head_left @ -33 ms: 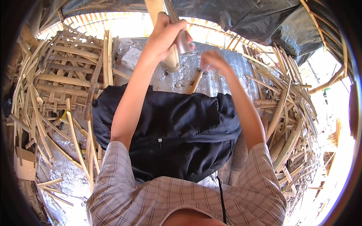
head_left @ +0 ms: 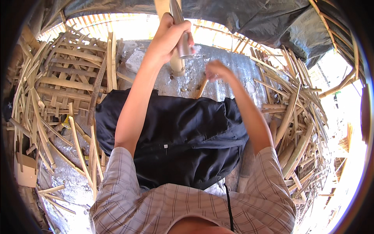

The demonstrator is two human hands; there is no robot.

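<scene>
My left hand, raised at the top centre, is wrapped round a smooth silver metal piece with a blunt lower end. A thick bamboo pole runs behind that hand, beside the metal; whether the fingers also grip it is hidden. To the right, my right hand is closed, its fingers curled and slightly blurred. It hovers by the upper end of a short thin bamboo stick; what it pinches, if anything, I cannot make out. Black cloth covers my lap below both forearms.
Stacked split bamboo and loose strips lie on the left, with a cardboard box beyond. More bamboo pieces pile up on the right. A pale block sits on the grey ground sheet. Dark plastic sheeting hangs overhead.
My right hand has come down and slightly left, nearer the thin stick. My left hand and the metal piece have shifted slightly left.
</scene>
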